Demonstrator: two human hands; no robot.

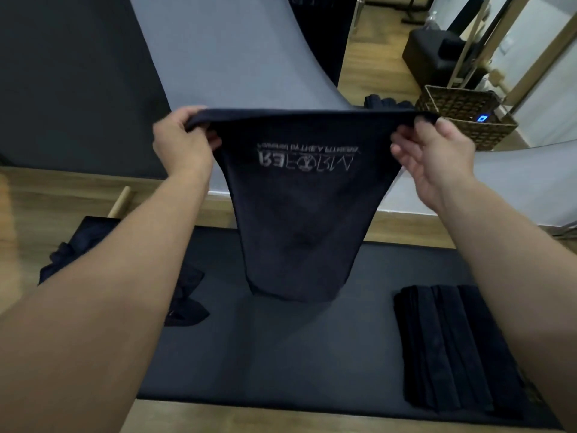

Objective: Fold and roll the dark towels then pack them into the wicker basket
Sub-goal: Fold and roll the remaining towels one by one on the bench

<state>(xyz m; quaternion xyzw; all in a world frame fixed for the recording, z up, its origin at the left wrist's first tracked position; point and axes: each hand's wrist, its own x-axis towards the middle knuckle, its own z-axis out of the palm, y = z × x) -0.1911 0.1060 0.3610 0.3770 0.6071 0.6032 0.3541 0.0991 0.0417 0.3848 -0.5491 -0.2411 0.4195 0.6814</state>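
While it's up in the air like this, the dark towel (299, 214) hangs spread btw both hands over the middle of the black mat (296, 354), bottom edge just clear of it, printed logo showing upside down and backwards

Grips: left hand (182, 142) has its fingers curled tight round the top left corner, cloth bunched in the fist. Right hand (434, 151) pinches the top right corner w/ thumb and first fingers, the rest of the fingers loose and half open. Top edge is pulled taut

Where stuff is: folded towels (452, 348) lie side by side on the near right of the mat, a crumpled pile (184, 295) sits on the left of the mat, partly behind the left arm. Wicker basket (468, 117) is far right, well apart from the mat, w/ a little blue-lit gadget (482, 118) in it and some more dark cloth (384, 103) just left of it. Can't tell if any rolls are in there

Imo this is the start of the fold step for this one, nothing rolled yet afaict. Next move prob needs the towel laid flat on the bare middle of the mat, keeping both corners level so it lands w/o wrinkles, then folded lengthwise. Terry is floppy, so let go of one corner early and it'll bunch
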